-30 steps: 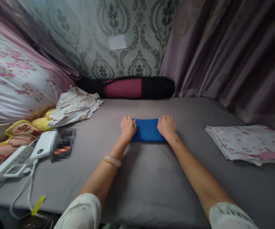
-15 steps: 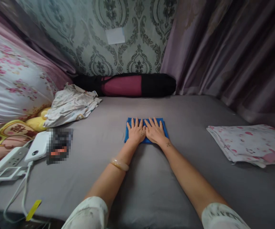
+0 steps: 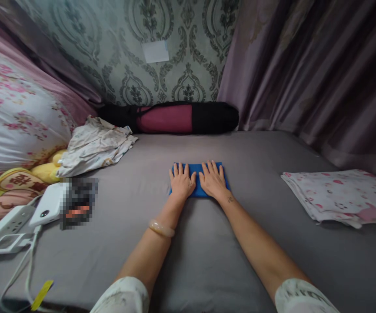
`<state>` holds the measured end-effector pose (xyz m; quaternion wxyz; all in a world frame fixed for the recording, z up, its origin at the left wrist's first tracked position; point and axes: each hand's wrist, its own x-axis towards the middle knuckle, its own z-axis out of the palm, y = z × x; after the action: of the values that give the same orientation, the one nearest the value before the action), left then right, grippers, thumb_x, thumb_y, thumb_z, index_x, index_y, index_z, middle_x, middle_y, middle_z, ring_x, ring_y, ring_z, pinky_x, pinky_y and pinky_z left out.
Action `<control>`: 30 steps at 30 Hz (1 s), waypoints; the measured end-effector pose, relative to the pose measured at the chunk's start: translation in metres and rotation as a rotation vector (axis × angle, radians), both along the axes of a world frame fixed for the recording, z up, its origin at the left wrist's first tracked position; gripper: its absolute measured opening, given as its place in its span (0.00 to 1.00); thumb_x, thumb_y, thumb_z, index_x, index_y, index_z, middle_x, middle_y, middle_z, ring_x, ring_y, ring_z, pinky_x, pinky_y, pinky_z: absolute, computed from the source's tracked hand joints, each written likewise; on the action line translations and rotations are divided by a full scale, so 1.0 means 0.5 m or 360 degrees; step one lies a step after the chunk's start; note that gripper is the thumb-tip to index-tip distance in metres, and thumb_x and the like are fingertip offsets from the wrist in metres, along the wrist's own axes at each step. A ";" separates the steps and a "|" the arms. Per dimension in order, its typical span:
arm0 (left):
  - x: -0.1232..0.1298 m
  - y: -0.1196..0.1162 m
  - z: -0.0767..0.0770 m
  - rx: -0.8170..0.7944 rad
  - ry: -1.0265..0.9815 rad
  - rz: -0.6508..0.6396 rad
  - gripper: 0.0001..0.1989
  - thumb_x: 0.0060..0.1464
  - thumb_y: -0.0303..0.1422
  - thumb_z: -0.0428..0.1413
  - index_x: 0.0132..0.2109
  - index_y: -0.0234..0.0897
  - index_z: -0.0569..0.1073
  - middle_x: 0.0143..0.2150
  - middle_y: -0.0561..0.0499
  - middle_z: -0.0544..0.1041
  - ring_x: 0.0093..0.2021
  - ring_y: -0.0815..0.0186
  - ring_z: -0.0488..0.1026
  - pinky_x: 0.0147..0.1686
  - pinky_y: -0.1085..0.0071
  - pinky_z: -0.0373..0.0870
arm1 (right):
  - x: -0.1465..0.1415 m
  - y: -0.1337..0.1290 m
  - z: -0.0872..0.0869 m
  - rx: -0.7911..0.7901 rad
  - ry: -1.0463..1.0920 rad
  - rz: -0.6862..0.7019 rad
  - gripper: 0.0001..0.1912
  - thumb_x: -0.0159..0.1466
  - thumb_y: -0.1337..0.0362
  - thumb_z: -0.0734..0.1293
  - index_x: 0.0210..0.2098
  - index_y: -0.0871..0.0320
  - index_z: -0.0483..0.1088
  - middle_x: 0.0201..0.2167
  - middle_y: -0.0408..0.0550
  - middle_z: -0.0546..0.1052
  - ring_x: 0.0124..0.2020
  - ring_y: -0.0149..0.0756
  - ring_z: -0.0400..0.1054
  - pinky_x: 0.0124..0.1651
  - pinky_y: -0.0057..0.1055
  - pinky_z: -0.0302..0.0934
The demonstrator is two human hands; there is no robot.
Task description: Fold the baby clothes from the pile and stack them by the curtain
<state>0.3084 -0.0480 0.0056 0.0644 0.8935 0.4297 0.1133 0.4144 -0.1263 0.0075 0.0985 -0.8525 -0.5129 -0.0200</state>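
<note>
A folded blue cloth (image 3: 198, 182) lies flat on the grey bed sheet (image 3: 256, 161), in the middle of the view. My left hand (image 3: 181, 181) rests palm down on its left part, fingers spread and pointing away from me. On the right part lies my right hand (image 3: 213, 180), also flat with its fingers apart. Between the two thumbs a strip of blue shows. The hands cover much of the cloth, and its underside is hidden.
A folded white cloth with a pink pattern (image 3: 334, 193) lies at right. Along the wall lies a long black and red bag (image 3: 164, 118). At left are a crumpled cloth (image 3: 96, 143), a white power bank (image 3: 51, 202), a power strip (image 3: 8, 230) with cables, and yellow plush (image 3: 46, 171).
My left hand has slid left over the blue cloth, so the thumbs, which were touching, are now apart. The right hand stays nearly in place. The view has shifted slightly.
</note>
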 end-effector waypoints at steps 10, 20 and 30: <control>-0.008 0.007 -0.003 -0.0058 0.0048 0.0057 0.34 0.63 0.47 0.36 0.68 0.30 0.54 0.70 0.37 0.52 0.70 0.49 0.47 0.65 0.48 0.46 | 0.008 0.001 -0.009 -0.0002 0.0031 -0.0080 0.31 0.70 0.57 0.47 0.66 0.70 0.52 0.68 0.59 0.53 0.69 0.47 0.42 0.68 0.46 0.35; -0.026 0.029 -0.015 -0.0104 -0.0024 0.0116 0.35 0.63 0.48 0.32 0.68 0.29 0.54 0.70 0.41 0.53 0.70 0.51 0.49 0.66 0.50 0.45 | 0.049 -0.016 -0.024 0.0039 0.0148 -0.0204 0.33 0.70 0.57 0.46 0.67 0.74 0.50 0.68 0.61 0.53 0.69 0.49 0.42 0.67 0.43 0.41; -0.032 0.039 -0.011 -0.0172 -0.0064 0.0180 0.34 0.63 0.48 0.34 0.68 0.32 0.55 0.69 0.40 0.55 0.69 0.50 0.49 0.65 0.45 0.44 | 0.057 -0.028 -0.016 0.0015 0.0137 -0.0290 0.33 0.70 0.57 0.46 0.66 0.75 0.52 0.67 0.62 0.56 0.68 0.50 0.46 0.67 0.43 0.41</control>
<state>0.2922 -0.0283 0.0002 0.1148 0.8606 0.4835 0.1113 0.4430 -0.1404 -0.0007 0.1222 -0.8952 -0.4286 0.0053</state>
